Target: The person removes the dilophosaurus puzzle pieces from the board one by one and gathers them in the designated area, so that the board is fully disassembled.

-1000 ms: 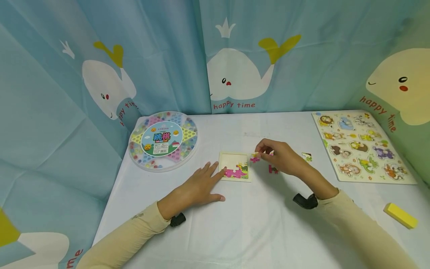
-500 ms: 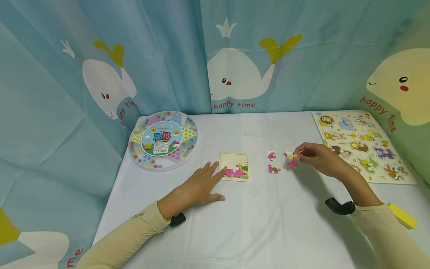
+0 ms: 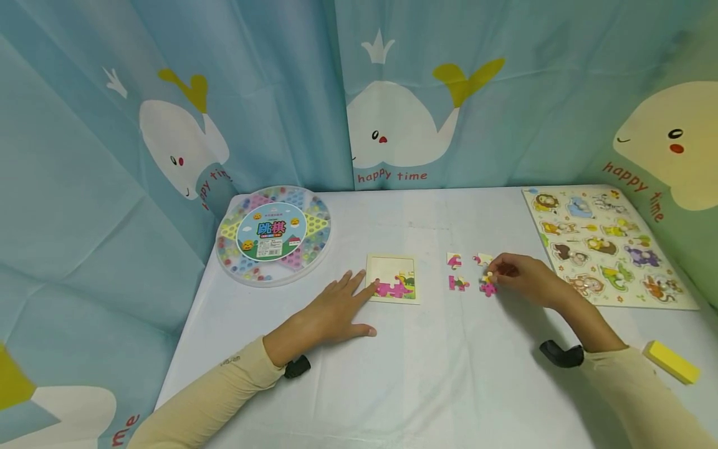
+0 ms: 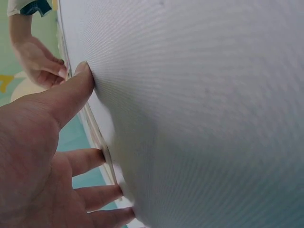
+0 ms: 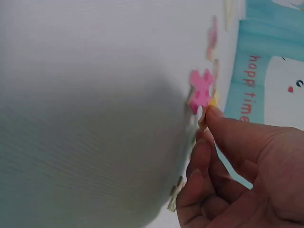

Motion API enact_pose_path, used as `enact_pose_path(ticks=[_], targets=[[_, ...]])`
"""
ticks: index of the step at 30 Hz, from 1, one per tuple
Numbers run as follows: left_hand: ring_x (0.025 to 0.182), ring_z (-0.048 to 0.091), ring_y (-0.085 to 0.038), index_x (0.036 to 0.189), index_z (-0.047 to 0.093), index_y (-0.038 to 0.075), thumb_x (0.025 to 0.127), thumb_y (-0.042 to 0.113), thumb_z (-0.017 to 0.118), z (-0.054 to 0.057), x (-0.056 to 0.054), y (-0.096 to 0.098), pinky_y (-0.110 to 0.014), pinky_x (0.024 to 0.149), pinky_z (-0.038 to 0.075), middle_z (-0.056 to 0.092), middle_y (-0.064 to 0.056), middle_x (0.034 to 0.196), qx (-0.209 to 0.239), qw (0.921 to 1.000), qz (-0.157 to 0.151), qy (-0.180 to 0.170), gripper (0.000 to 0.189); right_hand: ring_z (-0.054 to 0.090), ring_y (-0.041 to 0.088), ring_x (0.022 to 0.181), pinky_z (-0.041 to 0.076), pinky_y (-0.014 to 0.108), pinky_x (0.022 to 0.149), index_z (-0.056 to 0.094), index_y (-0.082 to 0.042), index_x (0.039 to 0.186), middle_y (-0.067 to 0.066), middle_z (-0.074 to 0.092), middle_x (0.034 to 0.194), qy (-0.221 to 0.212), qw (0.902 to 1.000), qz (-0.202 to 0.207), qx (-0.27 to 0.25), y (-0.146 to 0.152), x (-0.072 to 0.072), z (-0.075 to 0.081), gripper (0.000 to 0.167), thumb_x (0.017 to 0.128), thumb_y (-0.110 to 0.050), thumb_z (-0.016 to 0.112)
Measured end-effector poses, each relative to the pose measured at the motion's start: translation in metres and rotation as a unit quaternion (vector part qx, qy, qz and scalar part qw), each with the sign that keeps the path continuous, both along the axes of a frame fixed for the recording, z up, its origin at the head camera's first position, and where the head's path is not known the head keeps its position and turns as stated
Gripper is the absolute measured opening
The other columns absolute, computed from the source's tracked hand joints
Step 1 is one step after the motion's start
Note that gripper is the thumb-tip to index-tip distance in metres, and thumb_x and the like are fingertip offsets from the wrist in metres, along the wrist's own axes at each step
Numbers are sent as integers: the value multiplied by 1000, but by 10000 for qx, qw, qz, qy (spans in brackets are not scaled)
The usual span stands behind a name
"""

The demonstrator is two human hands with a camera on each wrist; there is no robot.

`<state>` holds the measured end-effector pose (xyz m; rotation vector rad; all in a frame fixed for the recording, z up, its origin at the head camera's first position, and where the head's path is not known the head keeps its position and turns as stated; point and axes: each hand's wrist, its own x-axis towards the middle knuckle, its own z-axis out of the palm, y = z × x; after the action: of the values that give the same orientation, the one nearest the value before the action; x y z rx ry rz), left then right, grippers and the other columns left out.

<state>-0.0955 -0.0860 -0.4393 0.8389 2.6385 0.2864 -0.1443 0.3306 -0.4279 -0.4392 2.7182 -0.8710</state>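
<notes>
Right hand (image 3: 527,282) has swung from beside the puzzle tray (image 3: 389,268) to the loose pieces (image 3: 458,284) since a second ago. Bare surface (image 3: 426,374) gives decent room nearside. Left hand (image 3: 331,312) is spread out, one fingertip over the tray's left edge. Right one pinches a pink piece (image 3: 488,289), probably sorting it; next likely calls for a light release clear of neighbours. Can't tell whether it's touching down.

A round marble game board (image 3: 273,235) is parked at the far left of the white-covered table (image 3: 404,386), an animal picture board (image 3: 610,247) is set far right, and a yellow block (image 3: 671,362) is plonked nearer, same side. Blue curtains (image 3: 275,56) are covered in whales (image 3: 399,131).
</notes>
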Motion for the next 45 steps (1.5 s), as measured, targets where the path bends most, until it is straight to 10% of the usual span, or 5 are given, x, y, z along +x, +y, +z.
enact_pose_path(ticks=[15, 33, 45], targets=[[162, 17, -43, 170, 26, 20, 97, 63, 66, 1, 0, 0, -58, 127, 26, 16, -17, 176, 23, 10000, -23, -16, 94, 61, 28, 87, 51, 36, 71, 68, 4, 110, 20, 64, 102, 677, 9963, 12, 537, -32, 4, 3, 16, 95, 0, 73], [161, 17, -43, 169, 27, 20, 97, 63, 66, 1, -2, -1, -58, 127, 26, 16, -18, 176, 53, 10000, -31, -19, 93, 64, 26, 98, 57, 43, 86, 65, -1, 133, 17, 64, 127, 640, 9955, 596, 368, -138, 2, -2, 39, 97, -7, 76], [161, 19, -43, 169, 27, 19, 96, 63, 67, 2, -1, -1, -59, 126, 27, 17, -18, 176, 46, 10000, -47, -14, 94, 64, 30, 101, 57, 46, 91, 67, 0, 125, 17, 66, 113, 1230, 9853, 1065, 524, -152, 7, -10, 34, 94, -3, 78]])
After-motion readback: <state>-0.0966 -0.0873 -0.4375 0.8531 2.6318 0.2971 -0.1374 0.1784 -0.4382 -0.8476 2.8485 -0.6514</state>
